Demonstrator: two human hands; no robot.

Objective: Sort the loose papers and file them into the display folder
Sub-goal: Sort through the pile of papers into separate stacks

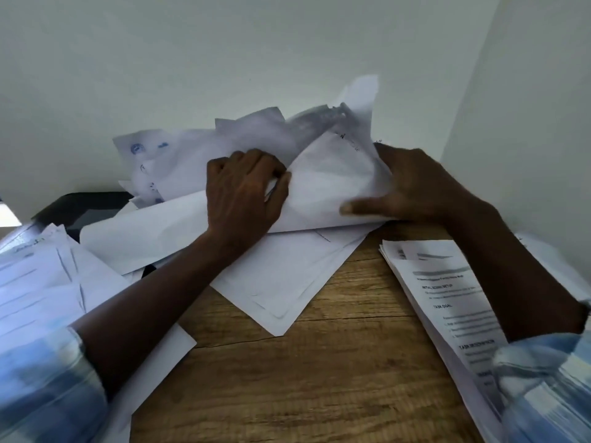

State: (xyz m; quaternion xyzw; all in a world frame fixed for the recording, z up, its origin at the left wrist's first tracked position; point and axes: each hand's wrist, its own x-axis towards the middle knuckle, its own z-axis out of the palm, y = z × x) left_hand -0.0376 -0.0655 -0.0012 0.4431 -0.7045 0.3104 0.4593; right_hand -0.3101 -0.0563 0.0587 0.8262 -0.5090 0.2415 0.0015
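A messy heap of loose white papers (198, 161) leans against the wall at the back of the wooden desk (319, 362). My left hand (243, 190) has its fingers curled into the heap and grips a bunch of sheets. My right hand (412, 187) holds the right side of a large white sheet (332, 183), thumb stretched along its lower edge. A dark flat object, perhaps the display folder (80, 212), lies partly buried at the back left. The picture is blurred by motion.
A stack of printed pages (447, 302) lies at the right under my right forearm. More printed sheets (35, 282) are spread at the left. Flat blank sheets (281, 282) lie in the middle. White walls close off the back and the right.
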